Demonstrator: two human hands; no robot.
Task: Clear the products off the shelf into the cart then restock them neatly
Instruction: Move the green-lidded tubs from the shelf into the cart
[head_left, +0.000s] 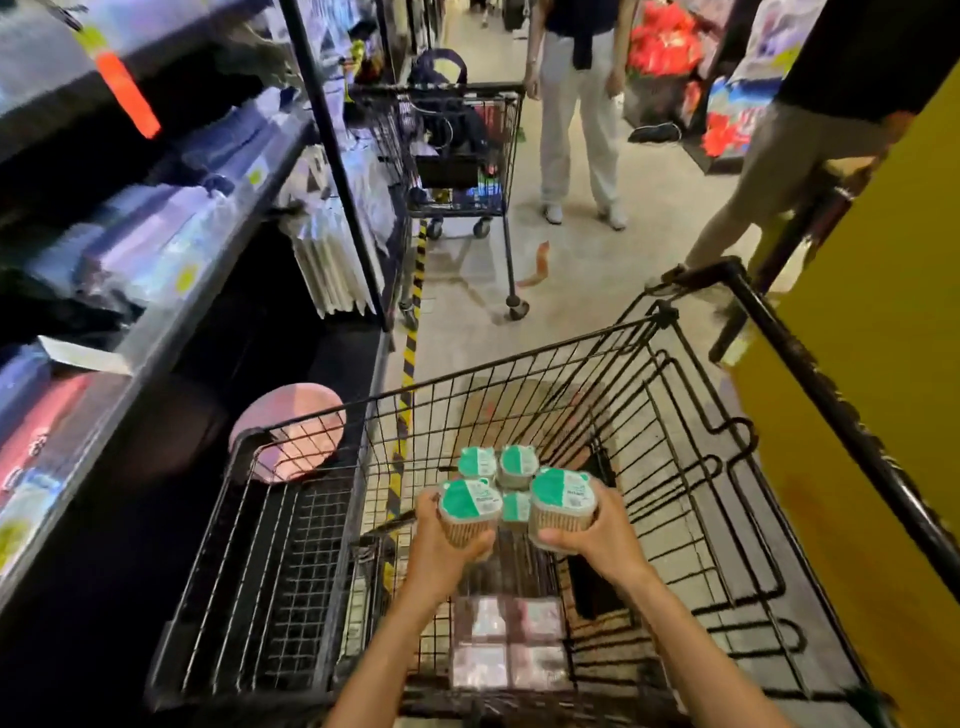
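Both hands are over the basket of the wire cart (691, 415), each gripping one product. The left hand (447, 540) is curled round a round tub with a green-and-white lid (467, 512), fingers wrapped under its lower side. The right hand (592, 535) grips a matching tub (562, 506) in the same way — thumb on the near side, fingers behind. The two tubs are held side by side, just apart, lids up.

Below and beyond them, three more tubs of the same kind (498, 467) sit together on the floor of the cart. Nearer the person, a clear-wrapped pack of pinkish items (509, 644) lies flat in the cart.

The shelf (171, 291) runs along the left; its lower bay beside the cart is dark, and the contents cannot be made out. Upper levels hold blurred pale packets (156, 239). A pink round disc (288, 431) stands by the cart's left corner.

Ahead in the aisle — a second cart (457, 156) and two standing people (576, 104).
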